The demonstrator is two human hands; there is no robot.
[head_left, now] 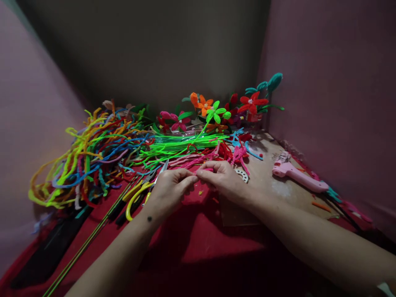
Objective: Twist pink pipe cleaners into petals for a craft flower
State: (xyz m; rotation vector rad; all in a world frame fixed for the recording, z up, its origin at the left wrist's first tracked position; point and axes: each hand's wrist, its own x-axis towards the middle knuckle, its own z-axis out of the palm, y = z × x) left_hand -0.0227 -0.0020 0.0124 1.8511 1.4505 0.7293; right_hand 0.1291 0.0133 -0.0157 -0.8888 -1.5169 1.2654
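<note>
My left hand (173,185) and my right hand (221,177) meet over the front of the table with their fingertips pinched together. Between them is a short pink pipe cleaner (208,170), partly hidden by my right fingers. The left fingertips close on its near end, mostly out of sight. Just behind my hands lie loose pink pipe cleaners (239,153). A white ring with holes (243,175) rests beside my right hand. Scissors (165,166) and yellow-handled pliers (136,202) lie left of my left hand, partly covered by it.
A tangled heap of coloured pipe cleaners (86,161) fills the left side. Bright green pipe cleaners (185,142) lie at the back, before pipe-cleaner flowers (216,111). A pink glue gun (298,175) sits on a cardboard sheet (272,202) at right. Thin green rods (89,239) stretch along the left.
</note>
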